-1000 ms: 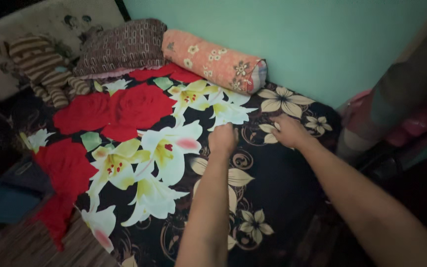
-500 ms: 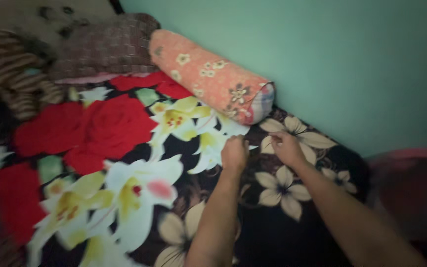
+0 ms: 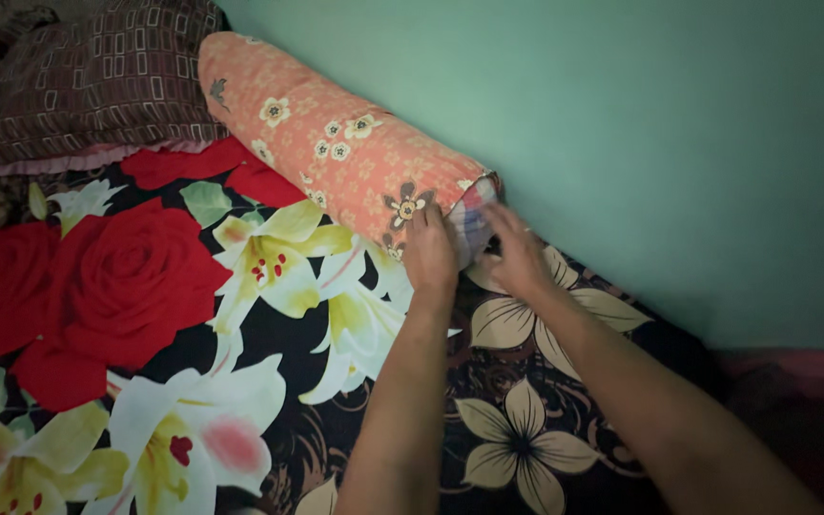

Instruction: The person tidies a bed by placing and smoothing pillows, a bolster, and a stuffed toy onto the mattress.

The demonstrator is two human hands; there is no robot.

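Green wall behind bed [image 3: 269, 420]. Orange floral bolster [image 3: 336, 143] lies along bed's far edge against wall. Left hand [image 3: 429, 256] rests on bolster's near end; right hand [image 3: 517, 256] touches its end cap; grip closure unclear.

Two bare forearms come up from the lower edge of the frame; no sleeve, cuff or glove shows on either; the left hand [image 3: 429, 256] is seen from the back, its knuckles rounded and fingers short in outline; the right hand [image 3: 517, 257] shows its back as well, fingers slim and a little blurred at the tips; no ring, watch or wristband is visible on either wrist; dim light leaves finer detail unclear.
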